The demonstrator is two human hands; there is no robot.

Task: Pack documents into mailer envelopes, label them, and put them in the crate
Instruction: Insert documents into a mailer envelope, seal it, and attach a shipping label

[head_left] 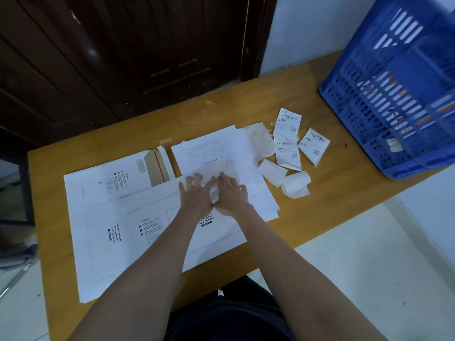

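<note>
Both arms stretched forward over the table point(327, 183). Left hand point(195, 193) flat, fingers spread, pressing down on the papers point(221, 153) at the open edge of the top envelope point(118, 232). Right hand point(231, 193) beside it, touching, fingers curled at a folded sheet edge; actual grip hard to make out. Labels point(288, 136) loose just right of the papers. Blue crate point(384, 99) at far right, blurred and cut off.

Envelopes point(110, 217) lie left on the table point(320, 193), documents point(216, 148) just right (partly overlapping them), labels point(288, 134) further right, the crate point(394, 94) at far right.
</note>
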